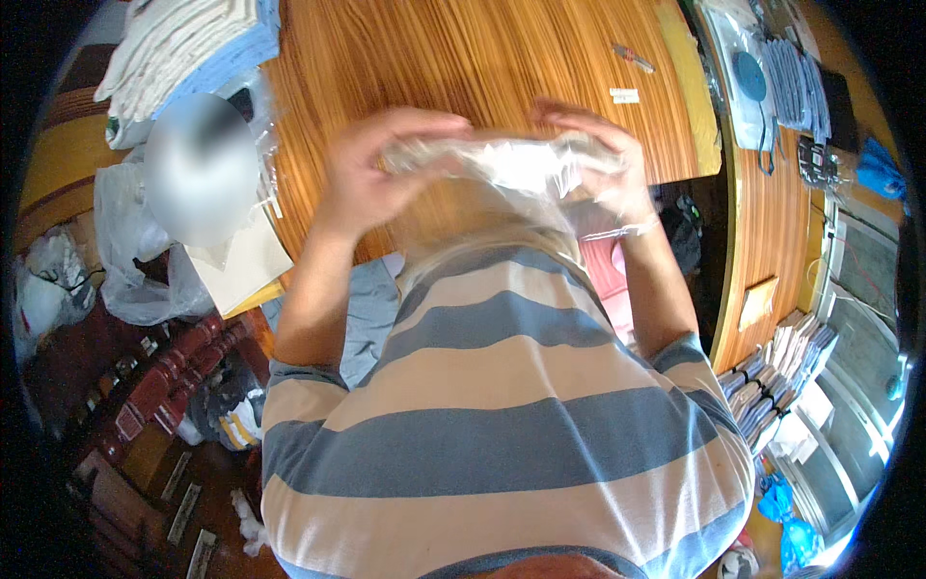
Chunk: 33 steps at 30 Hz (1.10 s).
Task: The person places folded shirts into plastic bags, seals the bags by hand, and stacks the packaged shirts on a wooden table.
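A wooden table (463,58) with strong orange grain fills the top of the view, and the person stands right against its near edge in a shirt (502,425) striped grey and peach. Both bare forearms rise from the lower part of the picture and bend inward, so the two hands meet above the table's front edge.

Between them stretches a clear plastic bag (511,164), crumpled and glossy, held up in the air just above the wood rather than lying on it. The left hand (371,179) grips its left end, the fingers curled over the top of the film and the thumb apparently tucked below; the motion blur makes the exact pinch hard to read. The right hand (603,159) holds the other end, fingers bent down over the plastic and partly veiled by it, closed on the film rather than spread.

On the table's far left corner sits a stack of folded cloth (178,48), white with a blue layer. Below it, loose plastic sheeting (135,261) hangs off the edge. Out on the bare wood to the right lie a small screwdriver-like tool (633,58) and a little white tag (624,95), well apart from the hands.
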Each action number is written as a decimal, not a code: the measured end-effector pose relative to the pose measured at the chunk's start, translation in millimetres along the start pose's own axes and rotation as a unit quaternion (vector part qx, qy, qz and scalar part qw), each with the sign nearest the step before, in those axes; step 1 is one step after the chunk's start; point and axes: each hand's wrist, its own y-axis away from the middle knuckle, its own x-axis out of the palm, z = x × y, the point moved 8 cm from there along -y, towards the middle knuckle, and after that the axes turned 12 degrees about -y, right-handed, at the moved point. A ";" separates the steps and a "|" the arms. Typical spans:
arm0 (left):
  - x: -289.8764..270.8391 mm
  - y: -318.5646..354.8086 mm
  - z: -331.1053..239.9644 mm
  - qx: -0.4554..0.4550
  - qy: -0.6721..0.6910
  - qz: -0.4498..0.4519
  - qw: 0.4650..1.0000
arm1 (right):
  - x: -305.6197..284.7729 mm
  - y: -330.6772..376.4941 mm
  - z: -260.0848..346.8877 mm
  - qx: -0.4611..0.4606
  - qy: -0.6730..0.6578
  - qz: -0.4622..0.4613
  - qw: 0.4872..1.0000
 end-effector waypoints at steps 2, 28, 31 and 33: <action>-45.3 -13.1 34.7 -0.012 0.020 -0.021 1.000 | 10.9 -33.5 23.7 0.064 -0.004 -0.073 0.995; 114.1 -16.5 134.0 0.055 -0.544 0.082 0.833 | 20.7 -44.1 -94.0 -0.045 0.482 0.185 0.855; 111.4 -24.3 133.4 0.108 -0.519 0.118 0.839 | -1.2 -39.8 -132.7 0.119 0.509 0.275 0.807; 109.1 -28.5 133.7 0.129 -0.513 0.144 0.837 | -5.4 -37.3 -127.3 0.057 0.518 0.297 0.800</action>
